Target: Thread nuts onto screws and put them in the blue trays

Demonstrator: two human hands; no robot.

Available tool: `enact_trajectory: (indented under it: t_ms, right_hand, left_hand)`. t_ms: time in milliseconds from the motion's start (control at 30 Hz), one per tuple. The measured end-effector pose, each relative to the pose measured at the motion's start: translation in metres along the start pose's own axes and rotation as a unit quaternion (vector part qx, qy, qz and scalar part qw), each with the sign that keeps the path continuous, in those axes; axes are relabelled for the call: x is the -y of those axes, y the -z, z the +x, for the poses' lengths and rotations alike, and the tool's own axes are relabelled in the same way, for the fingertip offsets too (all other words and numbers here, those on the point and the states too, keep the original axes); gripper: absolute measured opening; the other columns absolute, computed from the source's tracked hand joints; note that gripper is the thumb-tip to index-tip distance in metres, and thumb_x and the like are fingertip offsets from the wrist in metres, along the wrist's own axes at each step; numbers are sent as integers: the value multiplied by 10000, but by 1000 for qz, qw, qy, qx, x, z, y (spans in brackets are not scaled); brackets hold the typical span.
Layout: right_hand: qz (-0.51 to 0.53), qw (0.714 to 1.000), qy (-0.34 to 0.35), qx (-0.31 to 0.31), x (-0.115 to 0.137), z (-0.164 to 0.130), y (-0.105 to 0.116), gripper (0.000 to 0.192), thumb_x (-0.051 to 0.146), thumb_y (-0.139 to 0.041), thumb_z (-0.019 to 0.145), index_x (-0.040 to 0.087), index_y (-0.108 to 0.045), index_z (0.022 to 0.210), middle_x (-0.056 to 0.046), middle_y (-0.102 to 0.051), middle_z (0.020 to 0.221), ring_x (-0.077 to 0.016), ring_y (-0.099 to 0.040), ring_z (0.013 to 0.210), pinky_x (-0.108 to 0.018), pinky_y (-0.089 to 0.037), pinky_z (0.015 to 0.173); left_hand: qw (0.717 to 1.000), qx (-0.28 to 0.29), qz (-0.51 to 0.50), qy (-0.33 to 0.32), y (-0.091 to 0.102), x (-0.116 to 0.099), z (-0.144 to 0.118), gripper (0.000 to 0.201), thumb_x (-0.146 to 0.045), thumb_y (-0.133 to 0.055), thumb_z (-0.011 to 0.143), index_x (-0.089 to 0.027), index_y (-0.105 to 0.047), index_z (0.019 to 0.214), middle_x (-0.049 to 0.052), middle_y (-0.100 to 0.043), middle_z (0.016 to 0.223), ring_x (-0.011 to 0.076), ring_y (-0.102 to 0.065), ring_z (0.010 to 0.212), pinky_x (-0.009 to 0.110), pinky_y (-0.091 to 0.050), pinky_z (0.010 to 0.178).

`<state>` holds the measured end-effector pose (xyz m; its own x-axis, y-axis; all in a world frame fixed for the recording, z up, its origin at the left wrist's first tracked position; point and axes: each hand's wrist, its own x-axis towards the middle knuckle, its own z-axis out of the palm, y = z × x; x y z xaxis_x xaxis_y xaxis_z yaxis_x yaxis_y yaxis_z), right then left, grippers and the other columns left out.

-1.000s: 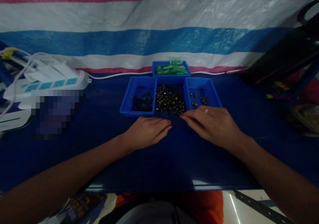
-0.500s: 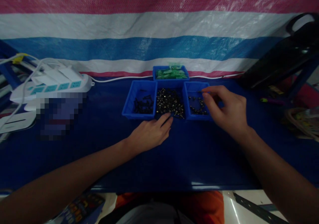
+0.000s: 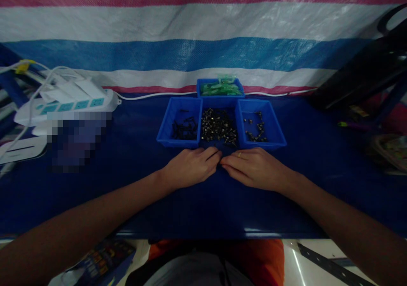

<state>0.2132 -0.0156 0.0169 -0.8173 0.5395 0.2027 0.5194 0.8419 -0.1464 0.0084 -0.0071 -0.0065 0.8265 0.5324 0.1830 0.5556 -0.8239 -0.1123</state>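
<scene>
My left hand [image 3: 193, 166] and my right hand [image 3: 256, 167] meet fingertip to fingertip just in front of the middle blue bin. The fingers of both are closed in a pinch; whatever is between them is too small and dark to make out. Right behind them lies a heap of small shiny metal-and-black parts [image 3: 219, 124]. In the left blue bin [image 3: 162, 137] are several dark screw-like pieces [image 3: 186, 129]. The right blue bin [image 3: 278, 127] holds several small parts [image 3: 257, 133] with shiny heads.
Behind stands a blue bin with green packets [image 3: 221, 88]. At the left are a white power strip [image 3: 68, 107] with plugs and a blurred-out patch. A large black bottle [image 3: 356, 74] leans at the right. The table's front edge [image 3: 203, 234] runs near my lap.
My right hand has moved from above the right bin, where it pinched something thin, leftward and nearer to me, up to my left hand. My left fingers have drawn together.
</scene>
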Motion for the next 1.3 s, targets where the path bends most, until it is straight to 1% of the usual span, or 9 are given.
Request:
enact_trajectory:
  t_ms: [167, 267, 367, 433, 567, 633, 867, 1100, 1300]
  right_hand:
    - [34, 997, -58, 44, -2, 1, -2, 224, 237, -353, 897, 160, -563, 889, -26, -625, 799, -126, -584, 732, -239, -409, 674]
    - [41, 993, -101, 55, -2, 3, -4, 166, 241, -388, 883, 162, -534, 877, -17, -604, 767, -123, -572, 684, -234, -387, 621]
    - [44, 987, -141, 55, -1, 4, -6, 120, 236, -422, 865, 163, -504, 910, -20, -597, 785, -134, -574, 687, -239, -373, 597]
    - [46, 986, -152, 56, 0, 4, -6, 129, 233, -425, 862, 165, -489, 951, -25, -602, 812, -143, -582, 705, -243, -372, 595]
    - [48, 985, -155, 56, 1, 5, -6, 212, 229, -430, 860, 170, -448, 1063, -34, -614, 873, -149, -593, 725, -245, -372, 588]
    - [44, 986, -149, 61, 1, 6, -6, 215, 220, -427, 861, 174, -447, 1069, -34, -617, 881, -145, -594, 718, -242, -367, 576]
    - [42, 989, -114, 82, -1, 7, -8, 78, 204, -424, 866, 175, -490, 894, -11, -607, 795, -121, -576, 698, -229, -348, 577]
    - [51, 990, -103, 85, -1, 6, -6, 106, 256, -413, 877, 180, -483, 856, -6, -595, 776, -125, -572, 702, -233, -345, 586]
    - [58, 991, -95, 78, -2, 6, -9, 103, 233, -409, 879, 181, -475, 820, 5, -589, 739, -112, -558, 656, -232, -330, 565]
  left_hand:
    - [1000, 1, 9, -15, 2, 1, -1, 165, -227, -359, 893, -168, -508, 930, 20, -546, 857, 137, -545, 733, 225, -437, 539]
    - [1000, -1, 4, -22, 2, 0, -1, 160, -195, -362, 890, -169, -509, 946, 11, -518, 780, 140, -514, 716, 227, -428, 539]
    - [999, -10, -14, -42, 2, 1, 0, 182, -165, -365, 886, -152, -515, 987, 27, -519, 799, 151, -503, 777, 245, -454, 625]
    - [998, -6, -30, -57, 1, 3, 0, 197, -157, -362, 889, -142, -519, 1007, 41, -529, 846, 156, -497, 821, 265, -462, 702]
    - [994, 10, -57, -95, 3, 7, -1, 244, -153, -330, 905, -139, -499, 1080, 58, -541, 909, 161, -487, 875, 273, -458, 767]
    - [992, 10, -68, -109, 4, 9, -2, 252, -154, -312, 912, -148, -503, 1076, 58, -542, 933, 158, -483, 895, 269, -455, 776]
    - [988, 7, -98, -119, 6, 10, -2, 252, -164, -291, 924, -145, -522, 1022, 49, -544, 935, 148, -484, 895, 250, -461, 763]
    - [986, -7, -127, -108, 5, 11, -2, 265, -165, -283, 925, -142, -537, 996, 60, -550, 930, 140, -490, 902, 249, -469, 774]
    - [985, -20, -128, -110, 5, 11, -2, 261, -158, -285, 924, -141, -539, 982, 56, -557, 930, 139, -492, 896, 241, -472, 760]
